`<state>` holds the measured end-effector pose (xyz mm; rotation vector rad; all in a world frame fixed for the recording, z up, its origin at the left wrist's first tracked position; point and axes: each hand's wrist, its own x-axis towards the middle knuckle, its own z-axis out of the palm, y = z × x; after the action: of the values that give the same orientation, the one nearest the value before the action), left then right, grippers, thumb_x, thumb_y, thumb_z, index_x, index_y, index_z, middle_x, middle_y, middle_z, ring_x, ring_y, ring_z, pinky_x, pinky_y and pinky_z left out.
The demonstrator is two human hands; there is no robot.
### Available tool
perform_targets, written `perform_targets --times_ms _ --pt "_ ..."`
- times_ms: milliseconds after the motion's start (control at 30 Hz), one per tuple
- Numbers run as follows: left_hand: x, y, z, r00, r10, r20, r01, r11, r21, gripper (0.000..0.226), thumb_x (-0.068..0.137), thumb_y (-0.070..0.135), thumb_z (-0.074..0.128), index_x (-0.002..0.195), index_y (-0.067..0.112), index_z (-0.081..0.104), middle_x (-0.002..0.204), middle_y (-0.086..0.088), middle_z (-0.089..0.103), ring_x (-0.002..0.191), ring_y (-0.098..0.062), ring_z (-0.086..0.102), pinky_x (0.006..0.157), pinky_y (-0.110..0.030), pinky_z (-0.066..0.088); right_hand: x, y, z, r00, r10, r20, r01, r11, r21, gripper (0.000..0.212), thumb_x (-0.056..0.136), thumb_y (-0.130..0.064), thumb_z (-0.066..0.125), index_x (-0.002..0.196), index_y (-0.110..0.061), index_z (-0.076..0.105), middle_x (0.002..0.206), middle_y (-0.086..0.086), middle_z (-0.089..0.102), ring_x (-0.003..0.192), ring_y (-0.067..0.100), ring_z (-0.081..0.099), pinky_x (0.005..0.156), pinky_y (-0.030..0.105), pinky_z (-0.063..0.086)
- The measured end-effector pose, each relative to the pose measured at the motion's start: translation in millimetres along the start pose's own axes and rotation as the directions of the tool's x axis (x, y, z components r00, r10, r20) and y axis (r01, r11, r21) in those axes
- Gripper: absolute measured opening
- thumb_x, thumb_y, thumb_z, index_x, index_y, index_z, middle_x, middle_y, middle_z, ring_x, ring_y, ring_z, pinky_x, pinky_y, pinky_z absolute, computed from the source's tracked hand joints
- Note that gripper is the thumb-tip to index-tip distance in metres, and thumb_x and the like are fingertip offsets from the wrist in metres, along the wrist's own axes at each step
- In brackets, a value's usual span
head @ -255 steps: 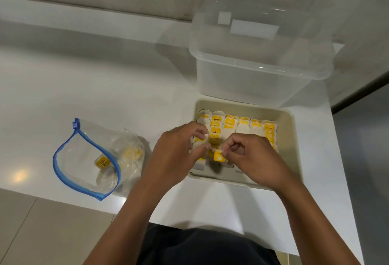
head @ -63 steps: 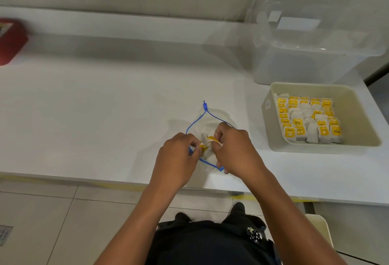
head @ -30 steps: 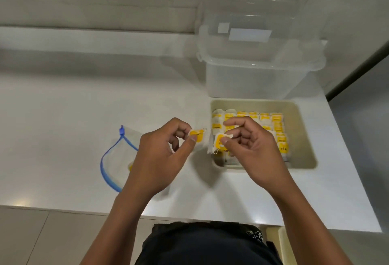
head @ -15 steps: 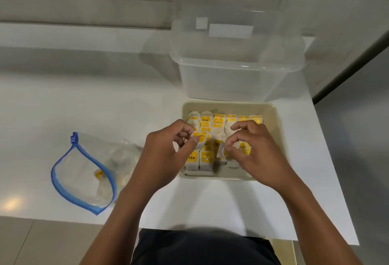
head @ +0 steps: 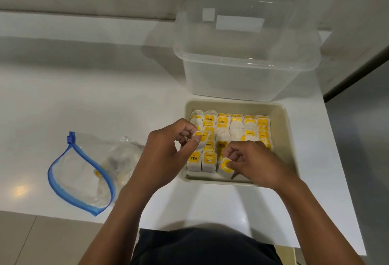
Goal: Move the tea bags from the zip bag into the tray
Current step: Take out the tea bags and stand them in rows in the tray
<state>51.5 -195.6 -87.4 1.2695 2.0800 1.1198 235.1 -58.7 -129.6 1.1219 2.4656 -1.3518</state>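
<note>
Zip bag point(head: 84, 172) contents blurred, uncountable

"TEA", "RELAX" on tea bag tags point(head: 194, 158) (other print illegible).

The beige tray point(head: 282, 138) holds rows of white tea bags point(head: 242, 126) with yellow tags, packed upright from its far wall toward its near wall, with bare floor showing along the near edge. One more tea bag point(head: 201, 138) hangs above the tray's left side and another point(head: 225, 166) stands at the near end of the rows. Well to the left of the tray lies the clear zip bag point(head: 82, 172), its blue-edged mouth gaping open, with a few yellow-tagged bags inside.
</note>
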Motion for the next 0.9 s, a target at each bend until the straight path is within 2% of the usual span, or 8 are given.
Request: perform_targets --times_ms 100,200,300,400,467,600,733,900 --pt "-1 -4 1 1.0 0.001 0.01 -0.001 1.0 0.0 0.004 0.091 0.022 0.071 0.09 0.021 0.068 0.074 0.017 0.063 0.06 0.003 0.052 0.055 -0.005 0.035 0 0 0 0.996 -0.001 0.086 0.009 0.995 -0.096 0.013 0.086 -0.013 0.073 0.089 -0.025 0.072 0.077 -0.008 0.074 0.07 -0.001 0.067 0.074 0.029 0.057" --pt "-1 -6 2 1.0 0.009 0.008 -0.009 1.0 0.0 0.004 0.091 0.023 0.072 0.088 0.022 0.068 0.076 0.016 0.064 0.068 -0.003 0.056 0.056 -0.006 0.035 1 -3 1 0.992 -0.001 0.127 0.014 0.995 -0.102 0.014 0.085 -0.01 0.072 0.087 -0.024 0.072 0.077 -0.006 0.073 0.069 -0.002 0.066 0.072 0.027 0.056" --pt "-1 -7 3 1.0 0.016 0.011 -0.016 1.0 0.005 0.004 0.091 0.022 0.072 0.089 0.021 0.068 0.076 0.015 0.064 0.067 -0.003 0.056 0.055 -0.006 0.035 9 -3 5 0.999 0.01 0.033 -0.004 0.982 -0.186 0.012 0.087 -0.013 0.07 0.087 -0.025 0.07 0.075 -0.007 0.071 0.073 0.003 0.062 0.07 0.027 0.053" --pt "-1 -7 3 0.999 0.035 0.009 -0.035 0.999 0.017 0.004 0.09 0.021 0.072 0.089 0.019 0.069 0.075 0.015 0.064 0.065 -0.002 0.055 0.055 -0.005 0.035 15 -3 7 0.999 0.002 -0.032 -0.01 0.968 -0.252 0.009 0.087 -0.017 0.068 0.087 -0.027 0.067 0.08 -0.009 0.068 0.083 0.01 0.059 0.072 0.032 0.054" --pt "-1 -6 3 0.999 0.045 0.012 -0.046 0.999 0.019 0.004 0.09 0.02 0.073 0.089 0.018 0.069 0.075 0.015 0.064 0.062 0.0 0.054 0.054 -0.004 0.034 17 -3 8 0.999 -0.004 -0.048 -0.01 0.956 -0.292 0.008 0.087 -0.02 0.066 0.089 -0.027 0.067 0.086 -0.009 0.067 0.088 0.012 0.059 0.073 0.035 0.054" --pt "-2 -7 2 0.999 0.047 0.014 -0.047 0.999 0.025 0.005 0.09 0.021 0.073 0.09 0.018 0.069 0.074 0.015 0.063 0.059 0.003 0.052 0.053 -0.005 0.033 21 -3 12 0.997 -0.005 -0.077 -0.021 0.94 -0.341 0.006 0.088 -0.025 0.065 0.087 -0.031 0.066 0.089 -0.012 0.067 0.088 0.012 0.059 0.068 0.031 0.05" --pt "-1 -11 4 0.999 0.047 0.015 -0.048 0.998 0.032 0.005 0.09 0.023 0.073 0.089 0.022 0.068 0.074 0.017 0.063 0.07 -0.005 0.057 0.055 -0.006 0.034 23 -2 14 0.995 0.01 -0.097 -0.043 0.937 -0.348 0.005 0.088 -0.027 0.067 0.088 -0.032 0.067 0.088 -0.013 0.068 0.087 0.011 0.06 0.064 0.027 0.045" --pt "-1 -12 8 0.999 0.044 0.026 -0.044 0.999 0.013 0.006 0.089 0.024 0.073 0.089 0.024 0.068 0.074 0.018 0.063 0.072 -0.008 0.058 0.058 -0.006 0.034 23 -1 14 0.993 -0.001 -0.118 -0.04 0.939 -0.341 0.005 0.088 -0.027 0.068 0.089 -0.031 0.067 0.089 -0.012 0.069 0.088 0.012 0.061 0.068 0.03 0.05"
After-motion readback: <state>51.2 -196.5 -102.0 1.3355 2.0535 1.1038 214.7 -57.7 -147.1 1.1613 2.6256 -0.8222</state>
